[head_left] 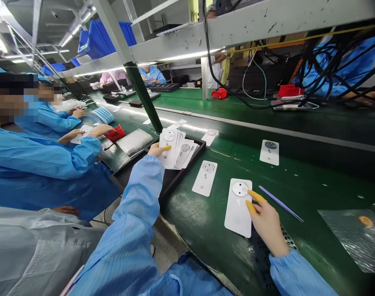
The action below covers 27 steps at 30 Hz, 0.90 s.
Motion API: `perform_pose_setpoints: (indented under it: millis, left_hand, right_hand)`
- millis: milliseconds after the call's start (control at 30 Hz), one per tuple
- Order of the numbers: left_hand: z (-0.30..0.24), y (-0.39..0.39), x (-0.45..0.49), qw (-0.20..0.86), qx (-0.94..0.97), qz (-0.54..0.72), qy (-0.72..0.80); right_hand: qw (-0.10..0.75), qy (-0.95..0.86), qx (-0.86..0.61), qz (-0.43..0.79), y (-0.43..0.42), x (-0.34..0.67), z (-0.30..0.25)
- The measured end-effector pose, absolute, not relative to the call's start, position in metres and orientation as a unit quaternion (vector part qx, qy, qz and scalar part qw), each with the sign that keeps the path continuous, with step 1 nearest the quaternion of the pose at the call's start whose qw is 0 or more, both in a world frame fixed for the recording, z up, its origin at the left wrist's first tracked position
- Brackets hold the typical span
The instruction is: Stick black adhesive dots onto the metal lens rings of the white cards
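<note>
My left hand (157, 150) is closed on white phone back covers (171, 158) fanned out over a black tray (187, 166). A yellow finger cot covers its thumb, which lies across the front cover; the other fingers are mostly hidden. How many covers it grips I cannot tell. On the green bench, a white phone back cover (236, 216) with a round camera ring lies before my right hand (264, 218). That hand's thumb and forefinger, in yellow cots, are apart and touch the cover's right edge near the ring. Purple tweezers (280, 202) lie beyond this hand.
Single covers lie farther off: one (205, 178) beside the tray, another (269, 152) at the back right. A clear plastic bag (354, 234) rests at right. A green post (144, 96) rises behind the tray. Co-workers in blue sleeves (51, 152) sit at left.
</note>
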<state>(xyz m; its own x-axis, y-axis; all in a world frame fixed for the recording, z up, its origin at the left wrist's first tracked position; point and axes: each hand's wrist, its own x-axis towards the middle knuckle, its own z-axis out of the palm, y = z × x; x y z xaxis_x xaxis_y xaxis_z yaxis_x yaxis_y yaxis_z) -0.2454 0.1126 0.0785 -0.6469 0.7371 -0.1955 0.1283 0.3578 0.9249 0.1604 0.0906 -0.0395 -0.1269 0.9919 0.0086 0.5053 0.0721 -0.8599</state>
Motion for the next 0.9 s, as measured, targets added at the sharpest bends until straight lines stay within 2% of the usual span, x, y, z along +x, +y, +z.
perform_pose_setpoints:
  millis: [200, 300, 400, 467, 700, 900]
  left_hand:
    - [0.075, 0.064, -0.185, 0.242, 0.317, 0.671, 0.625]
    - [0.054, 0.034, -0.133, 0.22, 0.339, 0.695, 0.595]
    - [0.024, 0.01, -0.09, 0.218, 0.359, 0.686, 0.593]
    - [0.002, 0.001, -0.072, 0.215, 0.374, 0.673, 0.601]
    - [-0.047, -0.006, -0.062, 0.199, 0.383, 0.594, 0.679]
    - [-0.013, -0.025, -0.079, 0.224, 0.423, 0.516, 0.71]
  right_hand:
    - [0.329, -0.714, -0.536, 0.31, 0.111, 0.14, -0.015]
    - [0.361, -0.716, -0.445, 0.399, 0.093, 0.109, 0.017]
    - [0.412, -0.676, -0.292, 0.537, 0.07, 0.068, 0.036]
    - [0.417, -0.666, -0.245, 0.568, 0.057, 0.047, 0.031]
    - [0.405, -0.672, -0.317, 0.532, 0.036, 0.041, -0.038]
    - [0.403, -0.686, -0.33, 0.509, 0.038, 0.044, -0.048]
